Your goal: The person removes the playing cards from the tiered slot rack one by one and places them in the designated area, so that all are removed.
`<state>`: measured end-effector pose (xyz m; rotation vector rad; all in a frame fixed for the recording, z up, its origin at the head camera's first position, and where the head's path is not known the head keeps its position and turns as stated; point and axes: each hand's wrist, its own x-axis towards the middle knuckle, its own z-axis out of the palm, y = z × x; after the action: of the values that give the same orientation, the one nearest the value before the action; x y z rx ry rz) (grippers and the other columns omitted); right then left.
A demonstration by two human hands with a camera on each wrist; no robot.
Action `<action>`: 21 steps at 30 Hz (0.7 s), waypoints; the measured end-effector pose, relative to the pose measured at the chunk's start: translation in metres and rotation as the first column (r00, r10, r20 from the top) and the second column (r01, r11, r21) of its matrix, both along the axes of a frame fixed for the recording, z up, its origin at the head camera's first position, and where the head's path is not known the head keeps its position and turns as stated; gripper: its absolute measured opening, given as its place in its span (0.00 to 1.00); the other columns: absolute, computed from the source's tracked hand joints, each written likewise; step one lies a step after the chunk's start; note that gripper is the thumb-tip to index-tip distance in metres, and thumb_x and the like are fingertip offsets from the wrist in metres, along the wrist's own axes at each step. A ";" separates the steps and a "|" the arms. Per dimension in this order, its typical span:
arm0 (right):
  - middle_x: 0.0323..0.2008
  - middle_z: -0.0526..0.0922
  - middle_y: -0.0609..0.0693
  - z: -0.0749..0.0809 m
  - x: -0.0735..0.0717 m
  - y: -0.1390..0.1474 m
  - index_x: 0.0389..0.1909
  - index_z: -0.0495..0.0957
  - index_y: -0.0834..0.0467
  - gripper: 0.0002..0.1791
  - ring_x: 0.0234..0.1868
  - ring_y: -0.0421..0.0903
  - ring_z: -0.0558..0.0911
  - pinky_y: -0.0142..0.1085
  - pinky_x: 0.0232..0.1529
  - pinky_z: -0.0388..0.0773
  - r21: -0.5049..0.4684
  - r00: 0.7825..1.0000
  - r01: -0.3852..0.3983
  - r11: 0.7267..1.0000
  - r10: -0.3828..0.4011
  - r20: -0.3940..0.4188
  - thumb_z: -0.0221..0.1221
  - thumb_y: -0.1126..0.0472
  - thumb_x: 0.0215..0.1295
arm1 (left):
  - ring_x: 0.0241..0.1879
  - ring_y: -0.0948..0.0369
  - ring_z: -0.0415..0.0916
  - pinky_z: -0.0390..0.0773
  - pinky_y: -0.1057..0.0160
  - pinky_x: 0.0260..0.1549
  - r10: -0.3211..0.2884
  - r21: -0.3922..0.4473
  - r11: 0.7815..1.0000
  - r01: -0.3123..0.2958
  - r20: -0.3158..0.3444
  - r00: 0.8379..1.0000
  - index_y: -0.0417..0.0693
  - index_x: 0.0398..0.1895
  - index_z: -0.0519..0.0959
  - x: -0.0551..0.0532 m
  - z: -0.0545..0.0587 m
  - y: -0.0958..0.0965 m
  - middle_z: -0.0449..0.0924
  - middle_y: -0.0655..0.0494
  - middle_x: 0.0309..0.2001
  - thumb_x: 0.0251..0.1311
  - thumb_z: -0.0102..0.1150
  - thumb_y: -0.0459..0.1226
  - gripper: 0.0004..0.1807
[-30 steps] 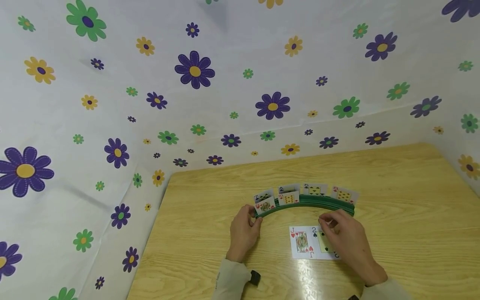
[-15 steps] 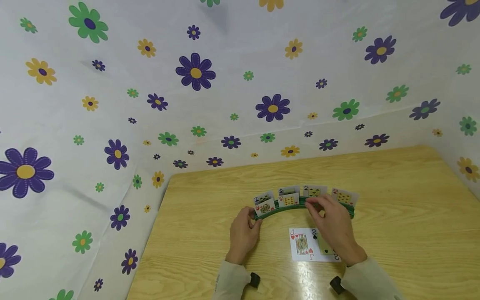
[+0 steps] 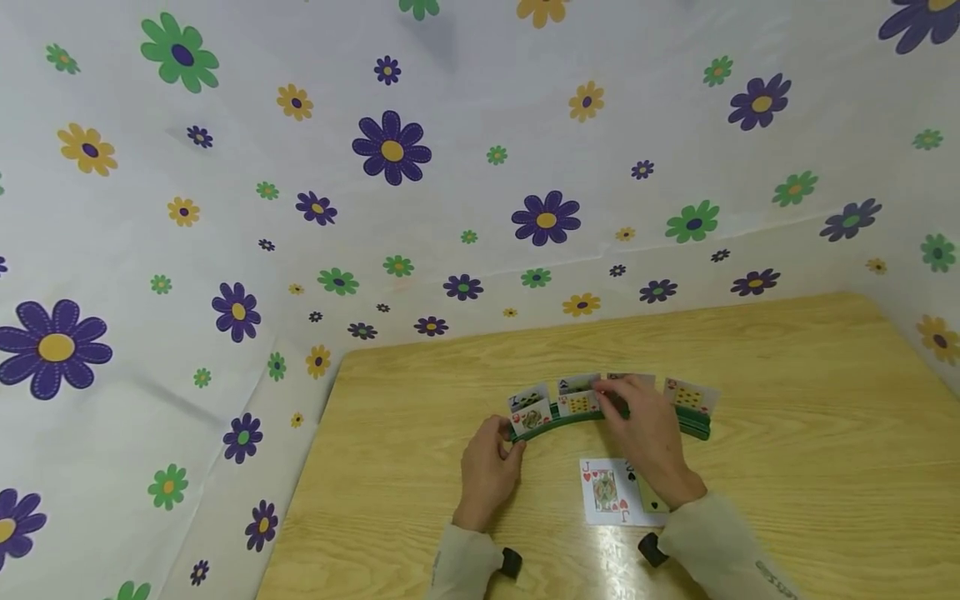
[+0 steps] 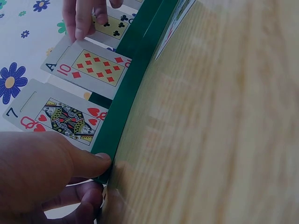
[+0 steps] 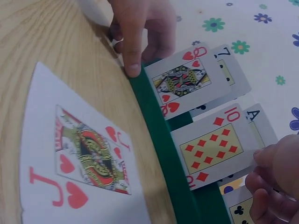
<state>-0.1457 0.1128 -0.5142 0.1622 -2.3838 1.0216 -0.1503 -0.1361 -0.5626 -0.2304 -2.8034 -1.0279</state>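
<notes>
Wood-grain table point(image 3: 405, 467) — curved green rack point(image 4: 125, 95); face-up jack of hearts point(image 3: 604, 492); adjoining spade card point(image 3: 650, 498), partly covered

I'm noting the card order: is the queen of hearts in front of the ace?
No, the queen of hearts overlaps the seven, and the ten of diamonds overlaps the ace.

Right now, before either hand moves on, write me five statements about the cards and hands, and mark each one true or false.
1. The left hand grips one end of the green card holder. True.
2. The ten of diamonds stands in front of an ace. True.
3. The queen of hearts stands in front of a five. False: the card behind it is a black seven.
4. The jack of hearts lies face up on the tabletop. True.
5. The right hand is at the queen of hearts. False: it is at the upper edge of the ten of diamonds.
</notes>
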 end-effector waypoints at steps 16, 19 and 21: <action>0.44 0.91 0.56 -0.001 0.003 0.001 0.44 0.88 0.61 0.06 0.38 0.51 0.88 0.48 0.38 0.86 -0.028 0.998 -0.045 0.999 0.046 0.041 0.71 0.71 0.69 | 0.27 0.71 0.68 0.68 0.68 0.28 -0.007 -0.003 1.000 0.007 -0.028 1.000 0.43 0.55 0.82 0.001 0.000 0.000 0.85 0.53 0.40 0.69 0.73 0.36 0.15; 0.45 0.91 0.56 0.002 0.005 0.002 0.45 0.88 0.61 0.06 0.38 0.51 0.89 0.46 0.39 0.86 -0.051 0.997 -0.061 0.997 0.064 0.048 0.70 0.71 0.70 | 0.26 0.72 0.68 0.67 0.68 0.28 -0.005 -0.011 1.000 0.005 -0.034 0.999 0.44 0.54 0.82 0.001 -0.001 0.000 0.84 0.54 0.39 0.69 0.73 0.36 0.15; 0.47 0.91 0.56 0.004 0.007 0.004 0.46 0.88 0.60 0.07 0.39 0.50 0.89 0.43 0.39 0.86 -0.061 0.997 -0.063 0.996 0.066 0.047 0.69 0.71 0.71 | 0.26 0.71 0.68 0.67 0.68 0.28 -0.004 -0.014 1.000 0.003 -0.035 0.999 0.44 0.54 0.82 0.001 -0.001 0.000 0.84 0.54 0.39 0.69 0.73 0.36 0.15</action>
<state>-0.1386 0.1165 -0.5099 0.1952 -2.4025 1.1378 -0.1498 -0.1366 -0.5637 -0.2529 -2.7802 -0.9959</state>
